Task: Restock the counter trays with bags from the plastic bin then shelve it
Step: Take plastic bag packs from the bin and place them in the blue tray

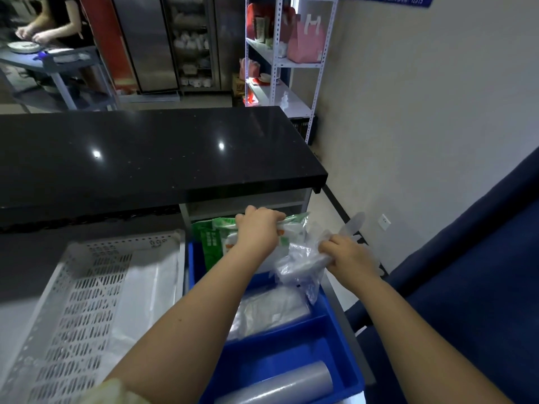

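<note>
Black polished counter (pixel 163 153) runs across the upper middle of view, two ceiling-light reflections on its top. Behind it: steel-fronted cabinet with glass door (pixel 189 45), white slotted-angle shelving (pixel 291 64) against the cream wall, pink carry bag (pixel 307 39) on its upper shelf. Another person (pixel 58 21) works at a grey cart, far left. Blue sign strip (pixel 388 0) at top edge; only the digits "12315" are legible. White wall socket (pixel 385 221) low on the right wall. Dark blue surface fills the right side.

Below the counter top, at my level: white perforated tray (pixel 75 301) on the left, a flat stack of clear bags lying along its right side. Just beside it on the right, blue plastic bin (pixel 294 339) with dividers; one compartment holds folded clear bags (pixel 268 312), the nearest one a roll of clear film (pixel 280 383).

My left hand (pixel 256 231) is closed around the top of a green-and-white printed bag pack (pixel 215 240) standing at the far end of the bin; print too blurred to read. My right hand (pixel 348 255) is clenched on a crumpled bunch of clear plastic bags (pixel 300 263), held above the bin. Both hands near each other, not touching.
</note>
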The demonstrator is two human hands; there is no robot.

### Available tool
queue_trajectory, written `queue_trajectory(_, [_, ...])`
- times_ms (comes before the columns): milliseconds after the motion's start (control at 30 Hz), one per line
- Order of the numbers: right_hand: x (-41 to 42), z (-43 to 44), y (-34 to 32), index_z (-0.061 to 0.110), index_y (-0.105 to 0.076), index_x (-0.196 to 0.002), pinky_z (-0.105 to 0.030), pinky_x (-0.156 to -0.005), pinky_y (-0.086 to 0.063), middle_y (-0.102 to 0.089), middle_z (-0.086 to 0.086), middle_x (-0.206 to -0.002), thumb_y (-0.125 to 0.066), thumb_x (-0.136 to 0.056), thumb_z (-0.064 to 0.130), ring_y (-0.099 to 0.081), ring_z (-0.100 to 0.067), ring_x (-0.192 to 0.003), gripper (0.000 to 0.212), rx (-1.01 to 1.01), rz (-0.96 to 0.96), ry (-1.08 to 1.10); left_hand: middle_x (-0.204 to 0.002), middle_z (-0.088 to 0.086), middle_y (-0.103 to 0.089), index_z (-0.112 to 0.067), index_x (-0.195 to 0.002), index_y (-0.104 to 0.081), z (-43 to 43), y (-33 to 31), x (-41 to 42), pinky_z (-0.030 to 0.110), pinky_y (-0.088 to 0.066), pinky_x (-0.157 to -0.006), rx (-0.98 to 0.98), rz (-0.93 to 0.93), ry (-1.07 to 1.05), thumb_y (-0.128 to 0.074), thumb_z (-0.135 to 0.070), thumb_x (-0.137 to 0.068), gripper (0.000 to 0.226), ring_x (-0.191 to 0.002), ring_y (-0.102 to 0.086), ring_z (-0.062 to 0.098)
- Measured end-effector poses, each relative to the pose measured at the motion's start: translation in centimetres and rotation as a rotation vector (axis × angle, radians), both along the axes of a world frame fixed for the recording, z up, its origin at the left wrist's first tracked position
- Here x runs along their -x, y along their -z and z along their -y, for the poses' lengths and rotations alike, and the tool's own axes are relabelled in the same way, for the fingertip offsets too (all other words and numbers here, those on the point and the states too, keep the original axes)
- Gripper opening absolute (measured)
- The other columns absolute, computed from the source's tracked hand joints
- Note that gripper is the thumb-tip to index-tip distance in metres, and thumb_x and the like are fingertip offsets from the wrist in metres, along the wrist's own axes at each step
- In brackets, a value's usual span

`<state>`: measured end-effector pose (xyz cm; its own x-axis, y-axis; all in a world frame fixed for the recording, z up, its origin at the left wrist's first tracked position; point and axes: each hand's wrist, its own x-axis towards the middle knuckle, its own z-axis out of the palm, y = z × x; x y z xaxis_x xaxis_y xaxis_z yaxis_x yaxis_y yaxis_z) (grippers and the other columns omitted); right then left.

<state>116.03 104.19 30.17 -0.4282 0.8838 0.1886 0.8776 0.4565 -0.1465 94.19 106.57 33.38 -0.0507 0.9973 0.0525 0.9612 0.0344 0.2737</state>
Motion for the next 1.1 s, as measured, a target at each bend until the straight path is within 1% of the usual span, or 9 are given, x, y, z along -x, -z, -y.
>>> queue_trajectory(200, [0.0, -0.3, 0.3, 0.025, -0.059, -0.096, -0.031, -0.076, -0.049, -0.061, 0.003, -0.103, -0.061, -0.085, 0.025, -0.049, -0.013, -0.087, 0.011, 0.039, -0.046, 0.0, -0.12, 0.003, -0.056, -0.035, -0.135, -0.042, 1.1, 3.4, 2.1, 0.042, -0.034, -0.091, 0.002, -0.075, 0.071, -0.052, -0.017, -0.093, 0.047, -0.113, -0.04, 0.028])
queue_trajectory(433, [1.2, 0.2, 0.5, 0.026, -0.059, -0.097, -0.031, -0.083, -0.05, -0.061, 0.004, -0.107, -0.062, -0.086, 0.027, -0.053, -0.013, -0.092, 0.012, 0.039, -0.059, -0.027, -0.129, 0.006, -0.047, -0.035, -0.147, -0.019, 0.8, 4.0, 3.5, 0.044, -0.033, -0.098, -0.076, -0.256, 0.129, -0.063, -0.009, -0.082, 0.083, -0.118, -0.039, 0.029])
queue_trajectory(533, [2.1, 0.3, 0.5, 0.024, -0.059, -0.097, -0.032, -0.082, -0.05, -0.061, 0.002, -0.105, -0.061, -0.087, 0.024, -0.053, -0.016, -0.092, 0.011, 0.033, -0.077, -0.043, -0.148, 0.012, -0.029, -0.034, -0.149, -0.002, 1.8, 5.9, 4.7, 0.048, -0.019, -0.112, -0.143, -0.335, 0.114, -0.067, -0.005, -0.076, 0.102, -0.134, -0.026, 0.033])
queue_trajectory(600, [2.9, 0.2, 0.3, 0.023, -0.059, -0.095, -0.032, -0.08, -0.05, -0.061, 0.0, -0.103, -0.06, -0.087, 0.024, -0.053, -0.018, -0.091, 0.009, 0.031, -0.099, -0.058, -0.155, 0.014, -0.016, -0.036, -0.148, 0.0, 2.5, 6.9, 5.9, 0.048, -0.008, -0.116, -0.124, -0.366, 0.08, -0.068, -0.013, -0.08, 0.099, -0.141, -0.014, 0.035])
queue_trajectory(733, [5.4, -0.7, 0.0, 0.017, -0.061, -0.091, -0.038, -0.073, -0.048, -0.06, -0.003, -0.097, -0.062, -0.081, 0.009, -0.053, -0.024, -0.088, 0.013, -0.014, -0.131, -0.115, -0.157, 0.013, -0.015, -0.034, -0.144, -0.029, 3.4, 6.0, 8.3, 0.052, -0.01, -0.112, -0.131, -0.291, -0.028, -0.067, -0.035, -0.084, 0.071, -0.142, -0.012, 0.035])
queue_trajectory(833, [8.5, -1.4, -0.1, 0.011, -0.064, -0.085, -0.038, -0.06, -0.045, -0.062, -0.01, -0.087, -0.067, -0.069, 0.0, -0.055, -0.031, -0.079, 0.019, -0.056, -0.124, -0.22, -0.147, 0.015, -0.039, -0.021, -0.131, -0.053, 4.5, 4.3, 10.1, 0.051, -0.025, -0.103, -0.272, -0.162, -0.1, -0.065, -0.022, -0.084, 0.049, -0.134, -0.031, 0.037])
queue_trajectory(933, [12.1, -1.8, 0.8, 0.008, -0.067, -0.08, -0.036, -0.053, -0.043, -0.063, -0.014, -0.083, -0.071, -0.06, -0.002, -0.058, -0.033, -0.073, 0.022, -0.084, -0.072, -0.278, -0.126, 0.012, -0.057, -0.017, -0.116, -0.064, 6.1, 3.4, 10.9, 0.047, -0.036, -0.091, -0.445, -0.023, -0.182, -0.065, -0.016, -0.084, 0.032, -0.117, -0.046, 0.035])
queue_trajectory(1033, [14.8, -2.2, 2.7, 0.011, -0.066, -0.096, -0.04, -0.067, -0.047, -0.062, -0.014, -0.1, -0.068, -0.071, 0.005, -0.056, -0.033, -0.089, 0.026, -0.019, 0.017, -0.302, -0.11, 0.005, -0.065, -0.016, -0.109, -0.068, 7.5, 3.7, 10.7, 0.039, -0.038, -0.083, -0.517, 0.055, -0.152, -0.063, -0.018, -0.087, 0.022, -0.104, -0.053, 0.028])
queue_trajectory(1100, [15.4, -2.4, 3.8, 0.017, -0.062, -0.104, -0.039, -0.077, -0.046, -0.06, -0.009, -0.11, -0.063, -0.08, 0.014, -0.053, -0.031, -0.099, 0.024, 0.05, 0.038, -0.303, -0.11, 0.002, -0.065, -0.019, -0.111, -0.067, 8.2, 4.6, 10.1, 0.037, -0.04, -0.085, -0.424, 0.077, -0.046, -0.063, -0.025, -0.088, 0.025, -0.104, -0.054, 0.024])
